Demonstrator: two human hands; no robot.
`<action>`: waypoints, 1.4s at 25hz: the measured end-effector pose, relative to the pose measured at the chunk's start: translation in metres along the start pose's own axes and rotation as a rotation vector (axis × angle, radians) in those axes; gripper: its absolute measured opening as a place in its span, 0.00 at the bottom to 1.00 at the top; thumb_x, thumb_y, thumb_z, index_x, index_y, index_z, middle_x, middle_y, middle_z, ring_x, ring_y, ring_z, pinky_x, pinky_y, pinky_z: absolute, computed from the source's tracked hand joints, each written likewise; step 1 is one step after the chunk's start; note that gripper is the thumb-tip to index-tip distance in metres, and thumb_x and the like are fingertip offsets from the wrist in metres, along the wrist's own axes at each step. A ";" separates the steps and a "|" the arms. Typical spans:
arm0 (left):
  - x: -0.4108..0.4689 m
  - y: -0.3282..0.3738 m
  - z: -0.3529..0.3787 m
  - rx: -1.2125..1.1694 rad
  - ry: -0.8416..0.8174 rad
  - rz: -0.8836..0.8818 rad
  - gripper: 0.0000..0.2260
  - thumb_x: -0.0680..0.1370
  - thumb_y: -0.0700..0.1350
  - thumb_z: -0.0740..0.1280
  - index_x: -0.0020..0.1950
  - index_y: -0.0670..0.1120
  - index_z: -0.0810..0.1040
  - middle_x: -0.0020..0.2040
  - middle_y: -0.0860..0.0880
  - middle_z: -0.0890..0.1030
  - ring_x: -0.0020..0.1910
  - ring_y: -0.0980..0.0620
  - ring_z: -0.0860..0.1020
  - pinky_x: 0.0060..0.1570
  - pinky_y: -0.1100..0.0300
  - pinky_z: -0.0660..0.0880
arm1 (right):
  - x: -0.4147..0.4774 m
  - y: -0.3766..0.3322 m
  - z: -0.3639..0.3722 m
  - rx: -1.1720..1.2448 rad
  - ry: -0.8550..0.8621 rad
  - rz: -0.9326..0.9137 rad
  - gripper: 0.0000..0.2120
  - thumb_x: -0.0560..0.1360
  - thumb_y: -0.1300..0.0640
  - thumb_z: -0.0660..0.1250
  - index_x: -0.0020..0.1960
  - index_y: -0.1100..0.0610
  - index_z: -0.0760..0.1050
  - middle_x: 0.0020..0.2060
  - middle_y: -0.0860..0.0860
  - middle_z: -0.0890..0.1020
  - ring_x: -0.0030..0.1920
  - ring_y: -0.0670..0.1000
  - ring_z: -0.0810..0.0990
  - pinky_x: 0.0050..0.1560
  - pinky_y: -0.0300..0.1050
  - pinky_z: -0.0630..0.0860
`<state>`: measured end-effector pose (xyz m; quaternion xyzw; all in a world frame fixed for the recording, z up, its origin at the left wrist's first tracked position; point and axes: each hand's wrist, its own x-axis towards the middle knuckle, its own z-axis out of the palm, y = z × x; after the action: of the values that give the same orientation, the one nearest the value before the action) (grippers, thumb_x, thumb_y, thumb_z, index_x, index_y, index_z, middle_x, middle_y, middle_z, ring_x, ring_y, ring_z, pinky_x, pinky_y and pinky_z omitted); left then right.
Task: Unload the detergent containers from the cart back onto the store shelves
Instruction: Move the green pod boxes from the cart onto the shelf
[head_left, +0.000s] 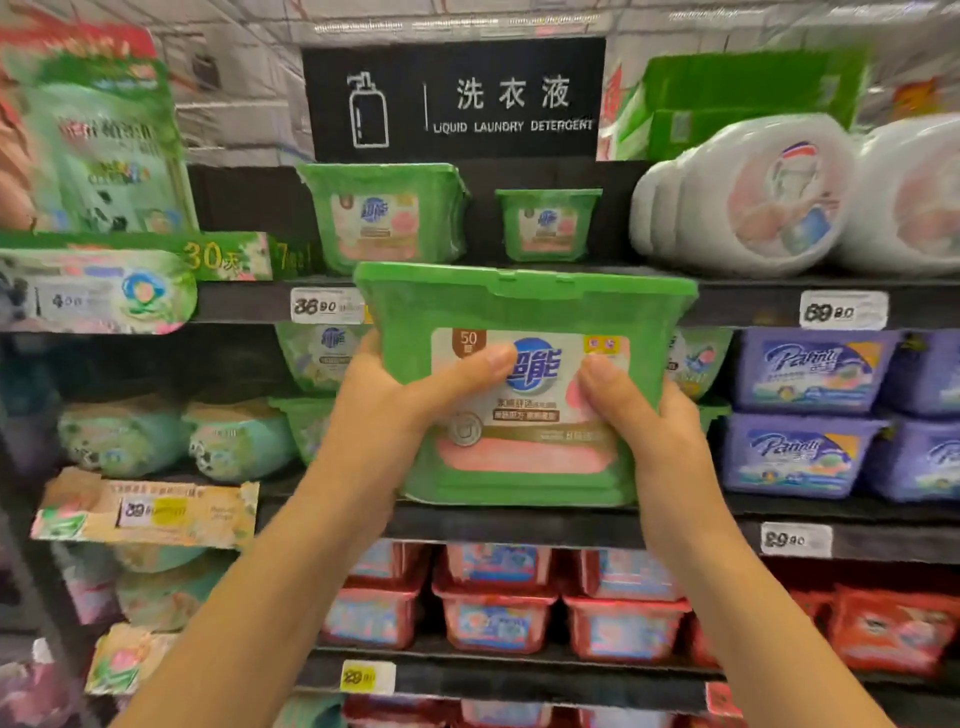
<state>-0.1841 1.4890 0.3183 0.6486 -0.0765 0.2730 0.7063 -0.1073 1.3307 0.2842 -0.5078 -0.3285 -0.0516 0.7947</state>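
The left hand (395, 395) and right hand (660, 421) are bare, like both forearms (270, 571) down to the frame's edge; thumbnails (501, 356) are short and plain.

Two tubs (384, 215) sit on the shelf (753, 301) below the sign (453, 98). Bottles (743, 192) lie to its right; the held tub (524, 384) hangs in front.

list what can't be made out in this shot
Head view only:
- The cart: out of frame.
- Label of the green box: partly covered by the thumbs of the left hand and right hand.
- Fingers of both hands: hidden behind the box.
- Stock on the middle shelf: partly blocked by the box.
- The price tag: digits blurred.
- The pouch at left: print smeared by blur.
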 end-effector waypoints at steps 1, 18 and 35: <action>0.014 0.005 0.000 0.001 -0.030 0.011 0.31 0.64 0.45 0.77 0.65 0.44 0.74 0.53 0.46 0.85 0.51 0.47 0.84 0.46 0.57 0.81 | 0.013 -0.006 0.002 -0.015 0.000 -0.035 0.21 0.68 0.45 0.72 0.57 0.54 0.79 0.51 0.51 0.86 0.52 0.52 0.85 0.47 0.41 0.80; 0.220 0.004 0.032 0.088 -0.142 0.115 0.35 0.60 0.52 0.77 0.65 0.47 0.73 0.53 0.50 0.85 0.49 0.52 0.84 0.48 0.54 0.80 | 0.208 -0.031 -0.051 -0.429 -0.093 -0.061 0.26 0.64 0.42 0.70 0.59 0.53 0.76 0.49 0.45 0.86 0.48 0.43 0.84 0.41 0.33 0.78; 0.288 -0.035 0.021 0.516 0.009 0.032 0.28 0.65 0.56 0.78 0.59 0.46 0.77 0.54 0.53 0.82 0.53 0.55 0.79 0.48 0.62 0.71 | 0.274 -0.004 -0.076 -0.708 -0.127 0.047 0.22 0.65 0.39 0.72 0.56 0.46 0.76 0.50 0.41 0.84 0.49 0.43 0.83 0.42 0.35 0.79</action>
<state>0.0796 1.5506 0.4234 0.8049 -0.0115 0.2976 0.5132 0.1399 1.3342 0.4238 -0.7612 -0.3272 -0.1123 0.5485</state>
